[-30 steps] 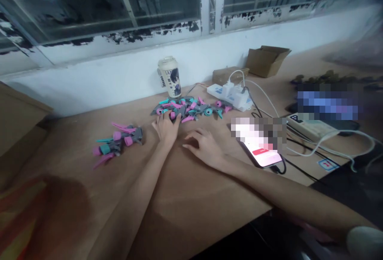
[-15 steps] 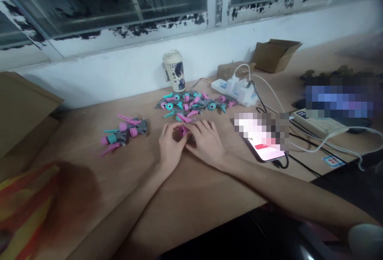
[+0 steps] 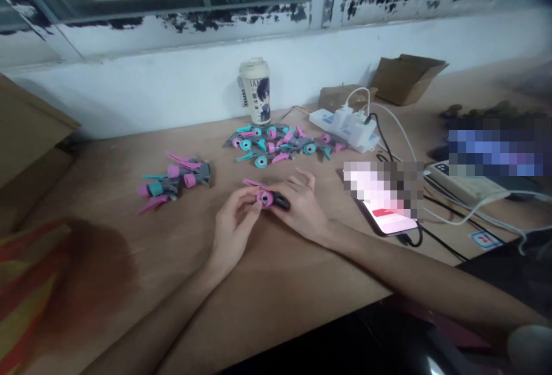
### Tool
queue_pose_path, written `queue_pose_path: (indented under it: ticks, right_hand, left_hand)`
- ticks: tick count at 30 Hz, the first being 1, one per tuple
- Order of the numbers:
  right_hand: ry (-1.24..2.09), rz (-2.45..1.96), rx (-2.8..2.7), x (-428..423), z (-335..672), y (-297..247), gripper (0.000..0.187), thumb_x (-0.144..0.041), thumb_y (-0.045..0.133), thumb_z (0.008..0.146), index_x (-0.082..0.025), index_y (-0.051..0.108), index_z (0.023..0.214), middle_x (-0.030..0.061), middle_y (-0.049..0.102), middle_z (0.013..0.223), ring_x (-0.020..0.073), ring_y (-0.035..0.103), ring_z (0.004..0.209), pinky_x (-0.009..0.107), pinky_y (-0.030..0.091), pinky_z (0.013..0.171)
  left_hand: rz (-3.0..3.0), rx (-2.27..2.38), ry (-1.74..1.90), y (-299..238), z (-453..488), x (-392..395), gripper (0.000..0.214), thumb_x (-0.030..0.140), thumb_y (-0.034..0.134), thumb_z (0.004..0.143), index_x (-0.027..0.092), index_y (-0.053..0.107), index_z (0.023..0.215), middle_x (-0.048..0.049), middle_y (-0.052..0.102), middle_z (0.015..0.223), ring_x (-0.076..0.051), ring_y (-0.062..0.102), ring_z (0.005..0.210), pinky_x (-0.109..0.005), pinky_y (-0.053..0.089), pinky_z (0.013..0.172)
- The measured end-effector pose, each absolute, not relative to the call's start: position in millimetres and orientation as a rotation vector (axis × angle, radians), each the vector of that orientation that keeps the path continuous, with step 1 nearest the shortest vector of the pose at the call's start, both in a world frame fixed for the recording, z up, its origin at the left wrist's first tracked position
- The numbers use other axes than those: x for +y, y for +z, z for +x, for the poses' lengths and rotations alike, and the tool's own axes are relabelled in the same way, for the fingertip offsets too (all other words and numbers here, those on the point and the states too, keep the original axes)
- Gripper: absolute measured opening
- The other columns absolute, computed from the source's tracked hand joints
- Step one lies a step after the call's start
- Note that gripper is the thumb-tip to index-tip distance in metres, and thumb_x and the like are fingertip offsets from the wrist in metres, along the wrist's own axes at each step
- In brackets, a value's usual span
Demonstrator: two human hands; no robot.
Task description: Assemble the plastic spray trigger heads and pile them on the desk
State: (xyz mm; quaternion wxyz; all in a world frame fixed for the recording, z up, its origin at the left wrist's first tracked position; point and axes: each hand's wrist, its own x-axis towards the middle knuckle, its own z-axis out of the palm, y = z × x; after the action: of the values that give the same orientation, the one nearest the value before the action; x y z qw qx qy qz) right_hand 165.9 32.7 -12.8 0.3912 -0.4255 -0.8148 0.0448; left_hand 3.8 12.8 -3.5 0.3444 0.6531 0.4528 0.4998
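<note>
Above the middle of the table, a spray head [image 3: 264, 198] with a pink collar, a pink lever and a dark grey body is held between my hands. My left hand [image 3: 235, 222] pinches its pink collar with thumb and fingertips. Around the grey body on the other side closes my right hand [image 3: 299, 205], covering part of it. Behind them lies a pile of similar grey spray heads [image 3: 297, 144] with pink and teal parts. A smaller group of spray heads [image 3: 190, 179] rests to the left of my left hand.
A printed coffee cup [image 3: 256, 93] stands by the wall. Right of the pile is a white power strip [image 3: 345, 127] with plugs and cables. A lit phone [image 3: 390, 222] lies near my right forearm. Cardboard boxes [image 3: 405, 79] sit at the back right, and another box [image 3: 30, 127] stands left.
The spray head has come into clearer view between my hands, its pink lever and grey body now showing. My left hand has shifted slightly left and down. The camera view has tilted a little.
</note>
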Motion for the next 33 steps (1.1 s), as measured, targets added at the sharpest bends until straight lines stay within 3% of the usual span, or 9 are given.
queue_pose_path:
  ticks: [9, 16, 22, 27, 33]
  right_hand:
    - [0.101, -1.036, -2.133, 32.8, 167.8, -13.7, 0.019, -0.028, 0.059, 0.083, -0.031, 0.064, 0.101, -0.0026, 0.070, 0.096, 0.0178, 0.058, 0.097, 0.047, 0.010, 0.106]
    - [0.128, -0.976, -2.154, 30.6, 167.0, -15.0, 0.017, -0.028, 0.058, 0.085, -0.030, 0.064, 0.100, -0.0041, 0.071, 0.090, 0.0158, 0.059, 0.093, 0.044, 0.011, 0.106]
    - [0.132, -0.959, -2.149, 29.1, 165.7, -17.8, 0.014, -0.028, 0.058, 0.085, -0.029, 0.065, 0.097, -0.0034, 0.070, 0.086, 0.0160, 0.058, 0.091, 0.043, 0.014, 0.106]
    - [0.135, -0.922, -2.173, 26.9, 162.1, -21.3, 0.017, -0.030, 0.061, 0.083, -0.030, 0.064, 0.099, -0.0037, 0.070, 0.088, 0.0155, 0.057, 0.093, 0.041, 0.015, 0.105]
    - [0.088, -0.911, -2.130, 31.8, 161.0, -22.8, 0.015, -0.026, 0.061, 0.082, -0.025, 0.064, 0.097, -0.0031, 0.069, 0.082, 0.0148, 0.058, 0.088, 0.040, 0.015, 0.104]
  left_hand:
    - [1.540, 1.089, 1.112, -4.3, -5.1, 26.6, 0.019, 0.025, 0.066, 0.073, 0.018, 0.061, 0.089, -0.0056, 0.067, 0.097, -0.019, 0.063, 0.092, -0.036, 0.051, 0.087]
    - [1.387, 1.054, 0.923, 1.6, -14.5, 32.3, 0.021, 0.020, 0.070, 0.066, 0.017, 0.056, 0.080, -0.0043, 0.063, 0.091, -0.016, 0.063, 0.080, -0.028, 0.055, 0.063]
    - [1.388, 1.045, 0.892, 5.9, -13.1, 31.7, 0.019, 0.020, 0.070, 0.066, 0.017, 0.055, 0.078, -0.0017, 0.060, 0.083, -0.014, 0.061, 0.076, -0.027, 0.054, 0.061]
    - [1.419, 1.039, 0.770, 10.0, -15.8, 32.7, 0.022, 0.017, 0.070, 0.063, 0.017, 0.055, 0.081, 0.0003, 0.057, 0.078, -0.013, 0.058, 0.072, -0.022, 0.051, 0.056]
    - [1.462, 1.081, 0.839, 3.1, -14.1, 30.5, 0.028, 0.025, 0.067, 0.070, 0.018, 0.055, 0.094, -0.0015, 0.056, 0.086, -0.014, 0.058, 0.080, -0.022, 0.051, 0.059]
